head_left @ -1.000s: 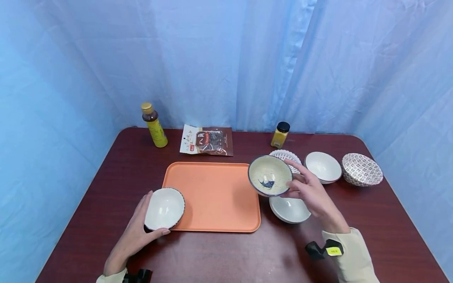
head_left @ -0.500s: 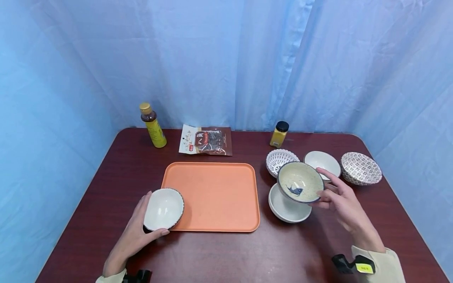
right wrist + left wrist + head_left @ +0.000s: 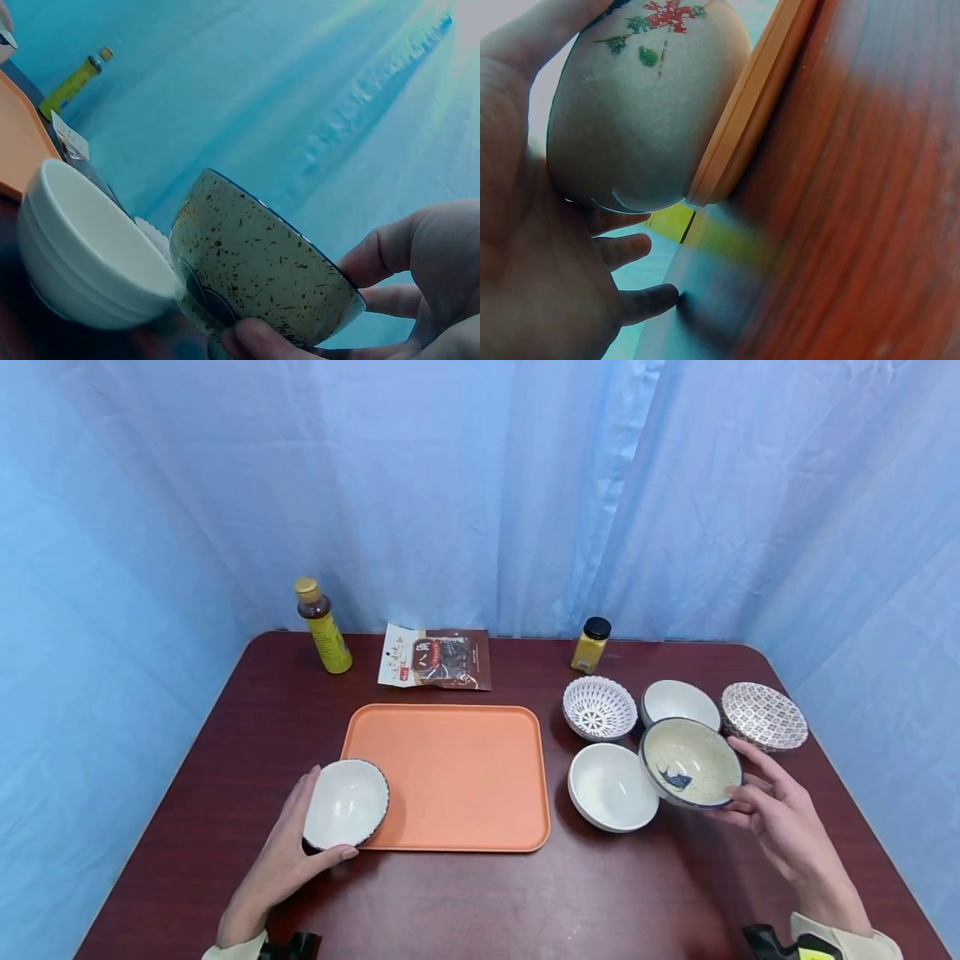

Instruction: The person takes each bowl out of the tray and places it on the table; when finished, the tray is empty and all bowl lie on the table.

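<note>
My left hand (image 3: 281, 852) grips a white bowl (image 3: 347, 804) with a dark speckled rim, thumb and fingers round its side. The bowl overlaps the lower left corner of the orange tray (image 3: 457, 777). Red flowers and green leaves decorate its outer wall in the left wrist view. With my right hand (image 3: 787, 818) I hold a beige speckled bowl (image 3: 692, 758) by its right side, a blue fish painted inside and a blue line at the rim. It is tilted and raised, just right of a plain white bowl (image 3: 97, 247).
Behind the plain bowl are a lattice-patterned bowl (image 3: 600, 708), another white bowl (image 3: 678, 702) and a brown-patterned bowl (image 3: 765, 714). Along the table's back edge stand a yellow-labelled bottle (image 3: 326, 631) and a black-capped jar (image 3: 591, 645), with a spice packet (image 3: 435, 658) lying between.
My right hand has carried the fish bowl rightward from the tray's right edge, past the plain white bowl, uncovering it and the lattice-patterned bowl. The left hand keeps its hold in place.
</note>
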The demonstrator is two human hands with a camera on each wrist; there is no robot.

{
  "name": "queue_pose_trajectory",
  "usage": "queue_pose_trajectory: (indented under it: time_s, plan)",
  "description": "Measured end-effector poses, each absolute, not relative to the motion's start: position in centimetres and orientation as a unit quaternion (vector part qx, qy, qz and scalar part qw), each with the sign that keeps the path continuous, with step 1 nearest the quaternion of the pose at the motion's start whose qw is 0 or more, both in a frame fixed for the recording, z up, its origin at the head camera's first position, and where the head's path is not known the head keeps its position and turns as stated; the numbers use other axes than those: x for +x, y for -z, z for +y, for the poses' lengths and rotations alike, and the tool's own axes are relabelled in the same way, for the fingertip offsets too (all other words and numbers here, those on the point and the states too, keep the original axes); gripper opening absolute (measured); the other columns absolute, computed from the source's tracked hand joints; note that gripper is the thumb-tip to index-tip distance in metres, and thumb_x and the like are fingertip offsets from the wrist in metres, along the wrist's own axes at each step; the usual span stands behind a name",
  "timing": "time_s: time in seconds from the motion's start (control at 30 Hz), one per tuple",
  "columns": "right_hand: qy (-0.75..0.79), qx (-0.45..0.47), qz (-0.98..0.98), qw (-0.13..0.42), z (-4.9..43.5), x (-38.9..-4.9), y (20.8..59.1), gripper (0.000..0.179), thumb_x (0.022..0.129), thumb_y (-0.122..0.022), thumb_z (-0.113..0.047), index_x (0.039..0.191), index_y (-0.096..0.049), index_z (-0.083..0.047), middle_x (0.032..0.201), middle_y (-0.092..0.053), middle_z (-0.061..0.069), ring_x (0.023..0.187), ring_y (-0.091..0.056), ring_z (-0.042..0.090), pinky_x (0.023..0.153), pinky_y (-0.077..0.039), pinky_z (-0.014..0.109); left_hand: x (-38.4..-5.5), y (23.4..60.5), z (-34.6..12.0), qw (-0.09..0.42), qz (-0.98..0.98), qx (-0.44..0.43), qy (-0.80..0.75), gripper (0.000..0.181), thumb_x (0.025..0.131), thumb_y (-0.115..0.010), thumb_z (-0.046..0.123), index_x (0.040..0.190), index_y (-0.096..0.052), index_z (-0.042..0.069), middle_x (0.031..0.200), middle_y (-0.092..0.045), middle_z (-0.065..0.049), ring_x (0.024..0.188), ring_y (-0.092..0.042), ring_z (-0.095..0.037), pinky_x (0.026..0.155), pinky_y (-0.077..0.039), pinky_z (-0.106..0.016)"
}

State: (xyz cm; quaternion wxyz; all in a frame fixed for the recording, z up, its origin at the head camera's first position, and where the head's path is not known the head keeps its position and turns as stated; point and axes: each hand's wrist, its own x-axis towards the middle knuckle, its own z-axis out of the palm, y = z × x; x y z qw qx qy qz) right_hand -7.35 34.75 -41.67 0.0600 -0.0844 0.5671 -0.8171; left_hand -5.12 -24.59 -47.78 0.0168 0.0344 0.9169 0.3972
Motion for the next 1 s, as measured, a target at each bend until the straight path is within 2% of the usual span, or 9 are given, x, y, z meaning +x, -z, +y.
queue_pose_trajectory:
  time_s: [0.43, 0.6, 1.0]
  plan:
    - [0.838, -0.055, 0.542, 0.044, 37.8, -5.9, 43.7, 0.072, 0.094, -0.023, 0.024, 0.144, -0.051, -0.019, 0.111, -0.075, 0.010, 0.091, -0.076, 0.025, 0.074, -0.062, 0.040, -5.1, 47.8, -24.6, 0.018, 0.918, 0.034, -0.395, 0.122, 0.074, -0.087, 0.040, 0.163, -0.008, 0.012, 0.166, -0.015, -0.025, 0.149, -0.021, -0.049, 0.107, -0.031, -0.073]
    - [0.838, -0.038, 0.543, 0.042, 38.6, -5.6, 44.7, 0.069, 0.095, -0.025, 0.022, 0.141, -0.053, -0.021, 0.106, -0.074, 0.009, 0.090, -0.076, 0.022, 0.075, -0.062, 0.041, -5.1, 47.8, -24.6, 0.018, 0.918, 0.031, -0.396, 0.122, 0.073, -0.087, 0.039, 0.163, -0.008, 0.012, 0.166, -0.015, -0.025, 0.149, -0.021, -0.049, 0.107, -0.031, -0.073]
    - [0.840, -0.011, 0.540, 0.046, 39.4, -5.3, 46.5, 0.066, 0.096, -0.028, 0.021, 0.139, -0.053, -0.023, 0.109, -0.073, 0.005, 0.091, -0.075, 0.022, 0.075, -0.063, 0.041, -5.1, 47.7, -24.6, 0.020, 0.916, 0.030, -0.399, 0.123, 0.073, -0.088, 0.039, 0.163, -0.008, 0.012, 0.166, -0.015, -0.025, 0.149, -0.021, -0.049, 0.108, -0.030, -0.074]
